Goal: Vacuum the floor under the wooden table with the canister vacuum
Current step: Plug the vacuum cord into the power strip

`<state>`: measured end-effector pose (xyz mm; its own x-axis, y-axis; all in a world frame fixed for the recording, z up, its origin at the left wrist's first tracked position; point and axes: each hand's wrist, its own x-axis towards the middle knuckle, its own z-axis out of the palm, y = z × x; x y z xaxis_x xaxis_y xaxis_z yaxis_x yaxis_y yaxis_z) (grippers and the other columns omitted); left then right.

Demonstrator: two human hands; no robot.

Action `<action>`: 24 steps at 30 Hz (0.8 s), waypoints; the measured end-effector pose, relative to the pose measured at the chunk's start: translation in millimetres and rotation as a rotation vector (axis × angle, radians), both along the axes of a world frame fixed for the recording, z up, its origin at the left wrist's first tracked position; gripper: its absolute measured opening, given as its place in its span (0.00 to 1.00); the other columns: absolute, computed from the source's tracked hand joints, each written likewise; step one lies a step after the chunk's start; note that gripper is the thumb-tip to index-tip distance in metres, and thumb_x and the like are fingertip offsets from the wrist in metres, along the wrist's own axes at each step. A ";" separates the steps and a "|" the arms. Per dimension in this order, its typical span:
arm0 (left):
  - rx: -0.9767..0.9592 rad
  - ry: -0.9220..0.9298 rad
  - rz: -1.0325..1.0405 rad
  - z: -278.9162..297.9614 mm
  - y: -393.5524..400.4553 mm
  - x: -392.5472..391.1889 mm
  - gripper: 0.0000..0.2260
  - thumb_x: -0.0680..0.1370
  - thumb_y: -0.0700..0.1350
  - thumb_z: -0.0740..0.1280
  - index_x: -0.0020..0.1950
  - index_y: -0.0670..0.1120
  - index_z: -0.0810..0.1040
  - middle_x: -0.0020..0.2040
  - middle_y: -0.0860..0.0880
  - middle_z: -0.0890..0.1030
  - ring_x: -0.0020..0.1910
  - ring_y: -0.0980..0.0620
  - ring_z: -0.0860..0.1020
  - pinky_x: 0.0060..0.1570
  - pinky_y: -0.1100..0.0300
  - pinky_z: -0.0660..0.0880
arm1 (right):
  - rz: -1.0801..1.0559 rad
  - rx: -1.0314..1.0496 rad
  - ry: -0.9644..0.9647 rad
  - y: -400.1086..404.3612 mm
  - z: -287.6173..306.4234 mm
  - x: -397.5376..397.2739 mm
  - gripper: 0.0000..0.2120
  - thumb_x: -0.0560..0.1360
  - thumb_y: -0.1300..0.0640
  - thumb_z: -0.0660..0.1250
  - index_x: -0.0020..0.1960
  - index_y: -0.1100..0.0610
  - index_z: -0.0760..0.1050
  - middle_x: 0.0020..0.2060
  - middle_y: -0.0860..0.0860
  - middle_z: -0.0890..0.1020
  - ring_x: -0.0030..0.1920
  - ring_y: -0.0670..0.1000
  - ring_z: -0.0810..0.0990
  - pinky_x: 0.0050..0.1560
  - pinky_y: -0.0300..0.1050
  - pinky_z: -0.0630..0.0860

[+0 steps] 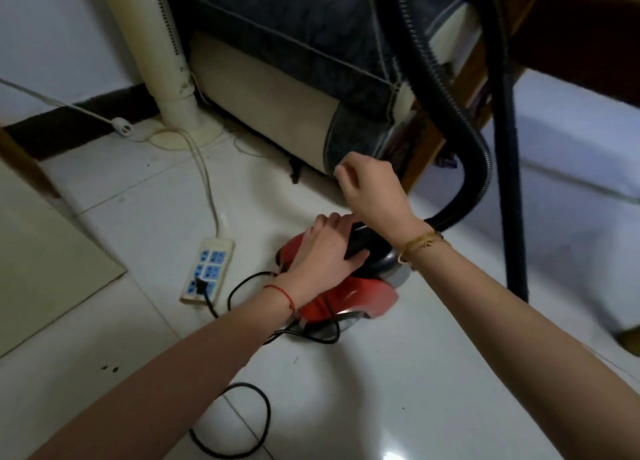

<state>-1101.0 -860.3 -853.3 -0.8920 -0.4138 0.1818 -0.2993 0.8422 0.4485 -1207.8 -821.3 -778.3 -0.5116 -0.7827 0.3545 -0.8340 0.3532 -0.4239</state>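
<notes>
Pressed flat over the black handle (358, 239) of the red canister vacuum (346, 286), my left hand (325, 251) has its fingers draped across the top; whether they curl fully around it I cannot tell. My right hand (372, 186) hovers just above, loosely curled, holding nothing. Judgement: the left steadies or readies the body for a switch or lift. From the canister, the black hose (415, 89) loops up beside the wand (509, 182), propped by the wooden table (571, 37). Its black power cord (239, 286) runs to the power strip (207, 269) on the tiled floor (415, 373); vacuuming looks not yet begun.
</notes>
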 end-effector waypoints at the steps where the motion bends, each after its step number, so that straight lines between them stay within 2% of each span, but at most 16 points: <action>1: -0.031 -0.015 0.008 1.8 5.6 -5.9 0.22 0.75 0.56 0.66 0.64 0.47 0.68 0.57 0.45 0.73 0.57 0.44 0.69 0.52 0.52 0.68 | 0.000 -0.034 -0.015 15.7 1.3 -3.4 0.12 0.79 0.53 0.57 0.43 0.58 0.74 0.35 0.52 0.78 0.35 0.51 0.76 0.37 0.53 0.75; 4: -0.122 -0.039 0.026 2.8 15.7 -21.2 0.25 0.75 0.55 0.67 0.67 0.47 0.65 0.61 0.44 0.67 0.60 0.43 0.66 0.54 0.51 0.68 | 0.002 -0.099 -0.048 56.9 5.2 -8.1 0.10 0.80 0.52 0.57 0.44 0.55 0.73 0.35 0.48 0.77 0.36 0.46 0.75 0.37 0.46 0.73; 7: -0.180 -0.046 0.055 1.8 20.8 -34.8 0.24 0.76 0.53 0.66 0.68 0.47 0.65 0.62 0.44 0.66 0.60 0.44 0.66 0.55 0.50 0.70 | -0.039 -0.139 -0.069 84.5 4.8 -12.7 0.09 0.80 0.52 0.58 0.44 0.53 0.74 0.35 0.47 0.77 0.35 0.43 0.75 0.36 0.42 0.72; 11: -0.168 -0.073 0.035 -0.3 24.2 -47.4 0.22 0.78 0.47 0.64 0.71 0.50 0.63 0.61 0.46 0.70 0.61 0.45 0.69 0.57 0.49 0.70 | -0.107 -0.143 -0.063 103.7 1.3 -17.7 0.09 0.79 0.53 0.59 0.45 0.55 0.74 0.35 0.48 0.78 0.35 0.45 0.75 0.36 0.45 0.74; 16: -0.026 -0.102 -0.051 -5.4 15.6 -45.2 0.29 0.78 0.38 0.63 0.76 0.53 0.57 0.59 0.44 0.72 0.57 0.44 0.74 0.54 0.49 0.75 | -0.131 -0.151 -0.048 108.3 -2.2 -16.0 0.08 0.79 0.53 0.59 0.46 0.54 0.74 0.36 0.47 0.77 0.35 0.44 0.75 0.36 0.45 0.76; 21: 0.005 -0.075 -0.110 -10.1 8.0 -33.4 0.33 0.77 0.33 0.61 0.77 0.55 0.56 0.54 0.46 0.71 0.51 0.46 0.73 0.51 0.51 0.76 | -0.162 -0.181 -0.025 104.3 -5.4 -13.4 0.07 0.79 0.53 0.60 0.47 0.54 0.74 0.37 0.47 0.78 0.36 0.44 0.75 0.37 0.47 0.76; 24: 0.020 -0.048 -0.173 -17.6 -5.6 -17.5 0.34 0.76 0.30 0.61 0.77 0.54 0.58 0.49 0.51 0.67 0.49 0.49 0.72 0.52 0.52 0.76 | -0.179 -0.212 0.025 101.9 -4.5 -9.9 0.07 0.79 0.51 0.61 0.45 0.53 0.72 0.36 0.45 0.75 0.35 0.43 0.73 0.35 0.44 0.75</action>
<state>-1118.5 -866.0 -870.8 -0.9576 -0.2569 0.1306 -0.1724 0.8738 0.4547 -1217.7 -719.3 -782.7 -0.6240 -0.5878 0.5150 -0.7775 0.4011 -0.4843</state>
